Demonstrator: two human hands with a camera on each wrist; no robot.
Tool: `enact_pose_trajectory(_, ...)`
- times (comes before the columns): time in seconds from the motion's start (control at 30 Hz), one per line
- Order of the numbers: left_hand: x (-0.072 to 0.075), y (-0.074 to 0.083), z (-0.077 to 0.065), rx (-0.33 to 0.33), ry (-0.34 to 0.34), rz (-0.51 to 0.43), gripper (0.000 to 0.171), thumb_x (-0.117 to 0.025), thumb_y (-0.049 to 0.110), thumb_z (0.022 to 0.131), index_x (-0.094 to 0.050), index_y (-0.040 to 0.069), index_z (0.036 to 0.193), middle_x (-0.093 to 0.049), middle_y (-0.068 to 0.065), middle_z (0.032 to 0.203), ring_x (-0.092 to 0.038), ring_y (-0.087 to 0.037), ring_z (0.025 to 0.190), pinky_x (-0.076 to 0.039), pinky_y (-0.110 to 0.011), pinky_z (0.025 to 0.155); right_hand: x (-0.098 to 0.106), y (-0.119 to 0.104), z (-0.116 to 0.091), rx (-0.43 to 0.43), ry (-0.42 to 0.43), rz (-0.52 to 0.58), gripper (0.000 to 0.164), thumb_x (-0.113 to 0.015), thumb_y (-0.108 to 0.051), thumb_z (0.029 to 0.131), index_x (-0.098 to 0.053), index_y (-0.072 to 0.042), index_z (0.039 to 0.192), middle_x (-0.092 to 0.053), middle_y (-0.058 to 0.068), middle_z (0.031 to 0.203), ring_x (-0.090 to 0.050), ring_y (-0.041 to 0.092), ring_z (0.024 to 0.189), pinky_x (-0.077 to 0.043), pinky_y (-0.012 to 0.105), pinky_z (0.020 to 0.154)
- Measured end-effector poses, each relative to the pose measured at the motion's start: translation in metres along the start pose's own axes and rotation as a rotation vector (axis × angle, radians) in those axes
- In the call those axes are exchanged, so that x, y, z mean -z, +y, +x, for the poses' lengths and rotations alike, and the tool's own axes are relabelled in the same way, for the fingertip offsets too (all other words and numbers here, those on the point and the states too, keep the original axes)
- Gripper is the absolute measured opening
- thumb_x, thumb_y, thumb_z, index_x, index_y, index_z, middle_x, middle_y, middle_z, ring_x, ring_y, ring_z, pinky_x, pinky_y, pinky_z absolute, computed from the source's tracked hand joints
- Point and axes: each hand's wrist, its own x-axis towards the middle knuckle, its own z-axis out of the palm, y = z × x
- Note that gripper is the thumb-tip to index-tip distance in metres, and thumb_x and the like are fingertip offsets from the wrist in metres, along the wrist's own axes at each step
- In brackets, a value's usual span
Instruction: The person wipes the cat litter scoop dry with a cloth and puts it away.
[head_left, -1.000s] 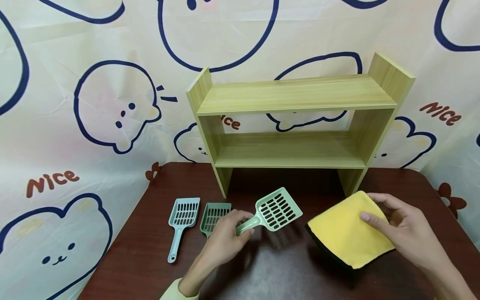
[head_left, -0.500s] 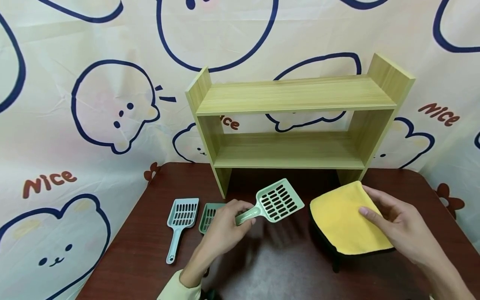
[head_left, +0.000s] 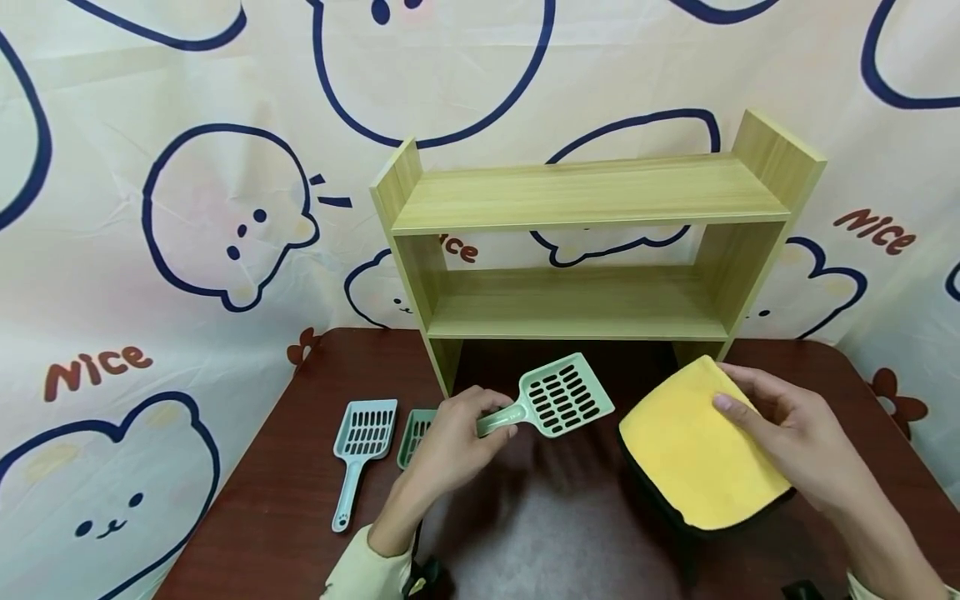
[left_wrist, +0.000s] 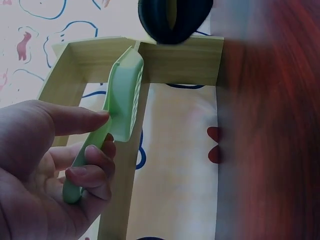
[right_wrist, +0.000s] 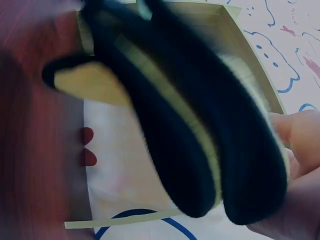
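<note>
- My left hand [head_left: 453,442] closes thumb and fingers round the handle of a pale green scoop [head_left: 566,396]; the slotted head slants up to the far right, raised off the surface [head_left: 277,517].
- My right hand [head_left: 795,442] holds a yellow cloth [head_left: 701,446] with a dark border by its far right side, thumb on the yellow face, other fingers behind; the cloth, too, hangs above the surface.
- Done, as far as shown: scoop and cloth are both lifted and firmly in hand.
- Left, by my judgement: the cloth is not yet laid on the scoop, and both have yet to be put down. Whether any scoop is already wiped, I cannot tell.
- To the left, a light blue scoop [head_left: 360,454] lies with its handle towards me; beside it lies a darker green scoop [head_left: 413,437], its near part hidden by my left hand. Neither is held.
- Edges: the wooden shelf unit [head_left: 585,302] bounds the far side; its left and right side panels stand beyond my hands.
- Room: only a narrow gap shows between scoop and cloth. The near middle of the surface offers the widest space for moving; leftward, the lying scoops narrow it.
</note>
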Motion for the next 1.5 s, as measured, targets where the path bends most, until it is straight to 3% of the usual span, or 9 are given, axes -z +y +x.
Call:
enact_pose_trajectory(0.17,0.001,0.000,0.004,-0.008,-0.011,0.004,0.017,-0.081,0.010,0.095,-0.079,0.014,0.110,-0.071,0.003,0.102,-0.056,-0.011,0.079,-0.047,-0.025,0.070,0.002,0.000,0.005,0.003,-0.131,0.130,0.041,-0.057,-0.021,0.113,-0.056,-0.013,0.153,-0.080,0.001,0.093,-0.078,0.031,0.068,-0.062,0.046,0.056)
enact_pose_trajectory(0.4,-0.001,0.001,0.008,-0.044,-0.052,-0.006,0.017,-0.081,0.011,0.095,-0.079,0.014,0.111,-0.071,0.004,0.104,-0.058,-0.010,0.084,-0.049,-0.026,0.075,-0.002,-0.003,0.014,0.063,-0.292,0.256,0.042,-0.052,-0.013,0.114,-0.051,-0.012,0.156,-0.080,0.002,0.109,-0.081,0.029,0.083,-0.064,0.046,0.063)
enact_pose_trajectory(0.57,-0.001,0.002,0.009,-0.075,-0.064,0.011,0.016,-0.082,0.011,0.094,-0.079,0.014,0.110,-0.072,0.004,0.103,-0.059,-0.009,0.085,-0.049,-0.026,0.077,-0.006,-0.008,0.021,0.031,-0.448,0.383,0.037,-0.050,-0.011,0.115,-0.057,-0.010,0.151,-0.082,0.010,0.112,-0.081,0.036,0.087,-0.064,0.053,0.067)
enact_pose_trajectory(0.8,-0.003,0.003,0.010,-0.116,-0.114,-0.004,0.016,-0.081,0.009,0.095,-0.079,0.014,0.110,-0.073,0.003,0.104,-0.062,-0.009,0.088,-0.053,-0.026,0.078,-0.011,-0.009,0.032,0.039,-0.557,0.403,0.037,-0.049,-0.010,0.114,-0.057,-0.007,0.151,-0.081,0.009,0.117,-0.081,0.034,0.092,-0.065,0.051,0.071)
enact_pose_trajectory(0.97,-0.007,0.007,0.009,-0.162,-0.125,-0.020,0.017,-0.081,0.008,0.095,-0.079,0.013,0.111,-0.073,0.003,0.103,-0.061,-0.008,0.086,-0.053,-0.024,0.077,-0.022,-0.014,0.035,0.030,-0.496,0.339,0.038,-0.056,-0.015,0.113,-0.058,-0.003,0.149,-0.081,0.008,0.113,-0.081,0.031,0.088,-0.065,0.048,0.070)
enact_pose_trajectory(1.13,-0.012,0.011,0.006,-0.176,-0.115,-0.025,0.017,-0.081,0.009,0.095,-0.077,0.012,0.111,-0.070,0.002,0.101,-0.056,-0.008,0.081,-0.050,-0.023,0.074,-0.038,-0.019,0.035,0.099,-0.300,0.106,0.031,-0.067,-0.023,0.108,-0.071,-0.010,0.136,-0.081,0.005,0.105,-0.077,0.018,0.079,-0.062,0.034,0.067)
enact_pose_trajectory(1.3,-0.020,0.015,0.005,-0.149,-0.136,-0.025,0.018,-0.078,0.012,0.098,-0.075,0.011,0.116,-0.070,0.002,0.105,-0.052,-0.006,0.078,-0.046,-0.021,0.070,-0.051,-0.020,0.036,0.161,-0.128,-0.134,0.022,-0.074,-0.028,0.103,-0.079,-0.022,0.124,-0.080,-0.001,0.114,-0.070,0.003,0.094,-0.054,0.024,0.076)
enact_pose_trajectory(1.5,-0.030,0.021,0.005,-0.124,-0.139,-0.023,0.018,-0.078,0.014,0.099,-0.075,0.012,0.116,-0.069,0.002,0.106,-0.053,-0.005,0.078,-0.046,-0.019,0.069,-0.066,-0.026,0.040,0.168,-0.079,-0.218,0.016,-0.079,-0.031,0.100,-0.082,-0.027,0.115,-0.081,-0.002,0.117,-0.072,0.016,0.112,-0.054,0.026,0.086)
